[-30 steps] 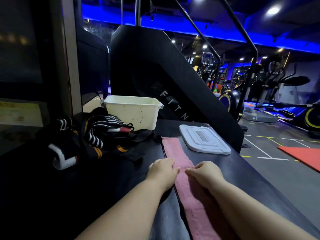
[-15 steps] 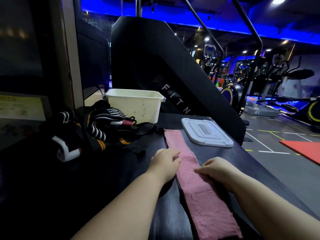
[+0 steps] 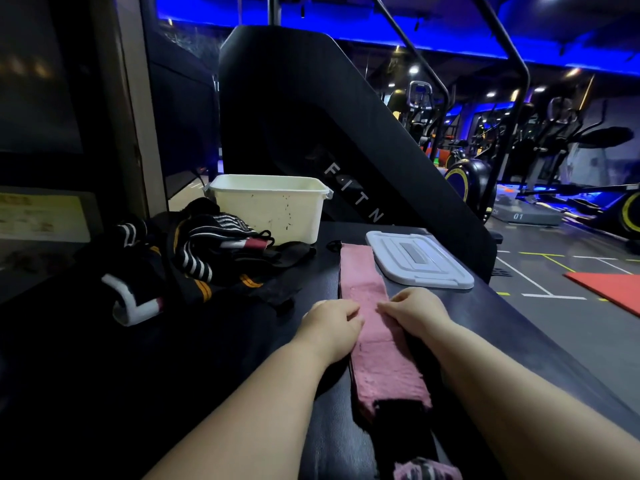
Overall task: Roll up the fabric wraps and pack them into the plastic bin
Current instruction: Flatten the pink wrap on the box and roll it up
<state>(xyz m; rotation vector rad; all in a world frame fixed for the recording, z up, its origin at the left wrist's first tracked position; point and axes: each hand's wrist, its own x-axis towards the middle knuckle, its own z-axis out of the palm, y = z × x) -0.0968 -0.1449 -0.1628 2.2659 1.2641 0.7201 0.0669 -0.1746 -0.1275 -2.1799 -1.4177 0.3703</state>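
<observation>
A long pink fabric wrap point(image 3: 363, 282) lies flat on the black table point(image 3: 242, 341), running away from me, with a black strap section point(image 3: 401, 431) at its near end. My left hand point(image 3: 329, 327) has curled fingers pinching the wrap's left edge. Opposite it, my right hand point(image 3: 412, 310) pinches the right edge in the same way. A cream plastic bin point(image 3: 270, 209) stands open at the back of the table. Its grey lid point(image 3: 419, 261) lies flat to the right of the wrap. A pile of black, white and orange striped wraps point(image 3: 194, 258) sits left of the pink one.
A large black fitness machine point(image 3: 311, 116) rises right behind the bin. The table's right edge drops to the gym floor, where a red mat point(image 3: 613, 289) lies. A dark wall panel point(image 3: 52, 133) closes off the left side.
The view has pulled back, so the pink wrap's near end and black strap section now show. Both hands stay on the wrap's edges, closer together than half a second ago.
</observation>
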